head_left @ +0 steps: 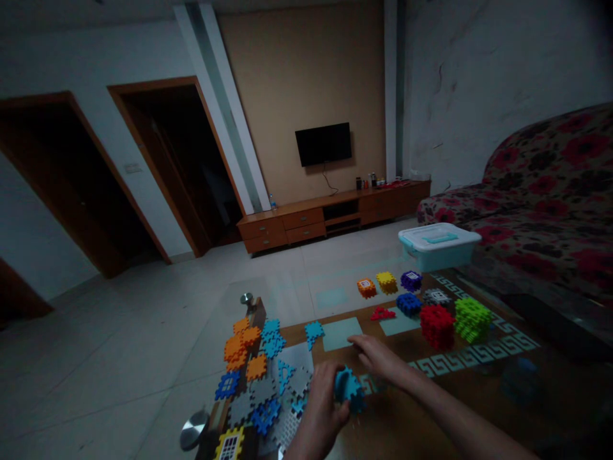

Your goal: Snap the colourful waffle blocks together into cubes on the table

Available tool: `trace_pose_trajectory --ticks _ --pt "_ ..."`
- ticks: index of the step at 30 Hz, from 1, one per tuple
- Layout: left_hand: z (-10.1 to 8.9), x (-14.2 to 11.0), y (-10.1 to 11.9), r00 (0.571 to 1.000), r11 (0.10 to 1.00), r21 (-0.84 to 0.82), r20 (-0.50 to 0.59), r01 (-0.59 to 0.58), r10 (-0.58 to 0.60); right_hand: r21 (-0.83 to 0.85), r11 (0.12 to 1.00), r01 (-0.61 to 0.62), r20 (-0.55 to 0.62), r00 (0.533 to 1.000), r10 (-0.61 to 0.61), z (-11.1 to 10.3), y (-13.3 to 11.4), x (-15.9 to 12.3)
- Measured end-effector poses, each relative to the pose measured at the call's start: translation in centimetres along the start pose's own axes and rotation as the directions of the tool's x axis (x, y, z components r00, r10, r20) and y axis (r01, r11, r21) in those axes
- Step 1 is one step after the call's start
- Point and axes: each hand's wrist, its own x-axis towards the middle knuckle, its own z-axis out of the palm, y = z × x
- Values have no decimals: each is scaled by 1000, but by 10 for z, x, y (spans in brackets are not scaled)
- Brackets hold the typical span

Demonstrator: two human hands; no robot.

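My left hand (pixel 320 409) is closed around a light-blue stack of interlocking foam tiles (pixel 348 387), held just above the glass table (pixel 483 370). Just behind that stack, my right hand (pixel 378 355) reaches left across the table with its fingers stretched out flat and nothing in it. Loose tiles in orange, blue and grey (pixel 261 374) lie scattered to the left of my hands. Finished tile cubes stand further back: a red one (pixel 437 326), a green one (pixel 472 318), a dark-blue one (pixel 408 303), plus orange, yellow and purple ones.
A white-lidded turquoise storage box (pixel 438 246) sits at the table's far end. A floral sofa (pixel 541 204) runs along the right. Across the tiled floor stand a low wooden TV cabinet (pixel 330 217), a wall TV (pixel 324 144) and two dark doorways on the left.
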Motion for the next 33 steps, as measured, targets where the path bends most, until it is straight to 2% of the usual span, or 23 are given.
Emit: trace_pose_trajectory --ticks 3,5,11,15,18,21,23,26,28,31,33 --pt "10 -1 3 995 996 86 103 0 -9 -23 1000 -6 14 1000 6 2 3 2" --pt "15 -1 3 990 990 138 132 20 -38 -54 999 -9 44 999 12 3 1 2" --pt "23 7 0 988 985 174 146 22 -48 -114 993 -11 83 996 20 8 -3 2" --pt "25 13 -2 989 968 248 128 42 -76 -96 995 -15 68 997 22 12 0 4" --pt "20 13 -3 990 972 230 123 39 -68 -67 998 -10 29 999 12 17 3 12" --pt "8 17 -10 994 966 240 15 100 -107 -46 998 37 -5 999 -37 25 3 33" --pt "-2 23 -22 975 927 308 -120 215 -187 -39 996 84 19 996 -83 30 -2 54" --pt "-20 34 -48 903 814 420 -335 400 -271 -32 990 136 120 984 -131 33 -16 86" --pt "-29 39 -66 858 752 455 -425 477 -288 -41 988 147 187 973 -137 33 -25 104" --pt "-37 43 -86 835 715 461 -439 526 -331 -85 981 173 223 963 -150 34 -31 118" --pt "-38 43 -92 845 729 450 -406 516 -347 -117 976 186 223 962 -157 37 -30 119"
